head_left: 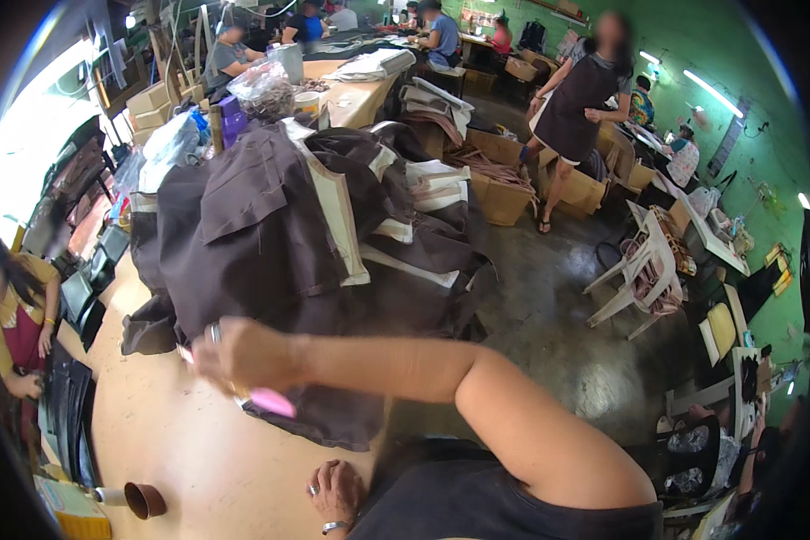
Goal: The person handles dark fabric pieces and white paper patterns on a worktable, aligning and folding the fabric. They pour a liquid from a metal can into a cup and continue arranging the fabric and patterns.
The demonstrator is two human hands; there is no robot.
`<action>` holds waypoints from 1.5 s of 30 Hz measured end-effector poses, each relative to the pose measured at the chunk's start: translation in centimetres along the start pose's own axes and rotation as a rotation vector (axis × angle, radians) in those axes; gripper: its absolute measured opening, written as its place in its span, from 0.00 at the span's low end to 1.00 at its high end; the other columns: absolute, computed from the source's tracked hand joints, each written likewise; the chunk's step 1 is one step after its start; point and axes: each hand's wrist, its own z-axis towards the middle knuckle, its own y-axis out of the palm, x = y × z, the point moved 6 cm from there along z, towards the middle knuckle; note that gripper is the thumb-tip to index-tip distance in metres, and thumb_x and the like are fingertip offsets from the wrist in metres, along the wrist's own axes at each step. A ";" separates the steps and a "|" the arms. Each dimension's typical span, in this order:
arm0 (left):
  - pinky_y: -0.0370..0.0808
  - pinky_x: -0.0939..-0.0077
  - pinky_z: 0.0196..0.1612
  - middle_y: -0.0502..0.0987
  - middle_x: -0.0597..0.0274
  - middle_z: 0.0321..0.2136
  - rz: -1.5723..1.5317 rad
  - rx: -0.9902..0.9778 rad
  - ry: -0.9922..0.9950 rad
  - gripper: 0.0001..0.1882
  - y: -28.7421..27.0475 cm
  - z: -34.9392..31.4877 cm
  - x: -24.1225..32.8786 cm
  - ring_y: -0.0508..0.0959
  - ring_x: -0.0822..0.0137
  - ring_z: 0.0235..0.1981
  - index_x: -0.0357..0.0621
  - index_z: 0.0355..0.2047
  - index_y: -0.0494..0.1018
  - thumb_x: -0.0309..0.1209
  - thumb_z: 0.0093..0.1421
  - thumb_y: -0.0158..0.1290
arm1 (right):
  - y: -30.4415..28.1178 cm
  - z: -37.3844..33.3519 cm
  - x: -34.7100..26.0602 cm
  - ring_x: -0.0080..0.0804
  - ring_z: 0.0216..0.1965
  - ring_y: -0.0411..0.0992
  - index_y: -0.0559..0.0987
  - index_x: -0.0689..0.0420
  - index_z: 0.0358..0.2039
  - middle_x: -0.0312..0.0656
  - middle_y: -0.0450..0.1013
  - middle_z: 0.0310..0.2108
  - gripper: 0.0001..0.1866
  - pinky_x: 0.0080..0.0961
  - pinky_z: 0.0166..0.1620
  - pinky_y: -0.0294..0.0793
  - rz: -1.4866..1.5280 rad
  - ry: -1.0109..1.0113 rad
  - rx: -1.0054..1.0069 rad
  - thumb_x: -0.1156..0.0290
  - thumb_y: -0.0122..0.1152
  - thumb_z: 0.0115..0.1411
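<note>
My right arm reaches across in front of me, and its blurred hand (247, 357) is closed around a small tool with a pink end (272, 402). A pale bit of it sticks out on the hand's far-left side; its exact kind is smeared by motion. This hand is in front of the near edge of a big heap of dark brown fabric pieces (243, 243) with cream edge strips (328, 202). Part of the brown fabric hangs down under my forearm. My left hand (336, 490), with a ring and bracelet, rests with fingers out on the tan tabletop (189, 450), apart from the fabric.
A brown cup (145, 500) and a yellow box (70, 508) sit at the table's near left. One person (27, 324) is at the left edge; another (589, 90) stands on the aisle floor. Cardboard boxes (504, 193) and a white plastic chair (643, 270) are at right.
</note>
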 end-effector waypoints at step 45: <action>0.56 0.59 0.58 0.58 0.58 0.57 0.651 0.406 -1.229 0.26 -18.7 -22.3 -29.7 0.56 0.53 0.58 0.53 0.51 0.64 0.41 0.51 0.52 | 10.9 -16.4 -13.2 0.46 0.45 0.66 0.66 0.57 0.47 0.49 0.66 0.44 0.25 0.37 0.48 0.67 0.416 0.231 -0.445 0.78 0.58 0.46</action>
